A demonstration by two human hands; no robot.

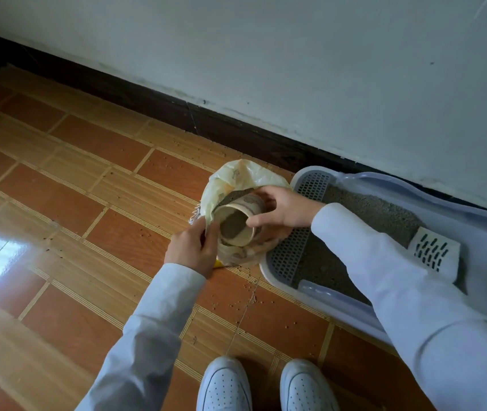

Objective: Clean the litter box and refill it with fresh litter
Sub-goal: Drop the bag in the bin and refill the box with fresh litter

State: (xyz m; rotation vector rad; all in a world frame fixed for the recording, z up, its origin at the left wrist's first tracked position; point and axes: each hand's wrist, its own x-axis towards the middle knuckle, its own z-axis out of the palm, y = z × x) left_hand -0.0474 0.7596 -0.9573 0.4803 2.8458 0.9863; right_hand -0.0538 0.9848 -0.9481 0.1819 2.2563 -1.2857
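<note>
A pale yellowish litter bag stands open on the tiled floor beside the litter box. My left hand pinches the bag's near edge. My right hand grips a cream cup, tilted on its side inside the bag's mouth and partly filled with grey litter. The pale blue litter box lies along the wall at the right, with a grey perforated step and grey litter in it. A white slotted scoop rests in the litter, partly behind my right sleeve.
Loose litter grains are scattered on the brown floor tiles around the bag and box. A dark skirting board runs under the white wall. My two white shoes stand at the bottom edge. Glare lies on the floor at the left.
</note>
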